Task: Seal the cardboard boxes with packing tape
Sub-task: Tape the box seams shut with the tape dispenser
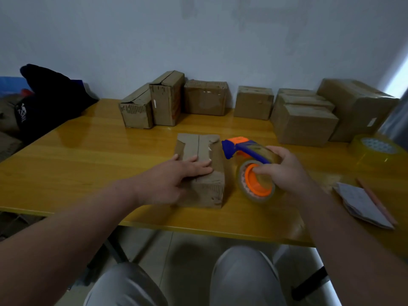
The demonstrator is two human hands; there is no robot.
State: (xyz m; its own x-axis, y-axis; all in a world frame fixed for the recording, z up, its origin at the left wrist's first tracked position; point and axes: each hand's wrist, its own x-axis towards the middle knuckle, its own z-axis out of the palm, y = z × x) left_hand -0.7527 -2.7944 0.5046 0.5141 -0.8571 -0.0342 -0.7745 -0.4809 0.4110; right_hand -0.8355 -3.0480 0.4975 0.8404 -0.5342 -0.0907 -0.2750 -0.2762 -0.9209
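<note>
Two hands work apart: your left hand (176, 175) presses flat on the cardboard box (199, 171), your right hand (284, 167) grips the tape dispenser (249, 166) beside it.

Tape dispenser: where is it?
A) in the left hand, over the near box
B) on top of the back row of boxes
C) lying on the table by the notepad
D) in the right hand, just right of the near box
D: the right hand grips the tape dispenser beside the near box, while the left hand lies flat on the box top.
</note>
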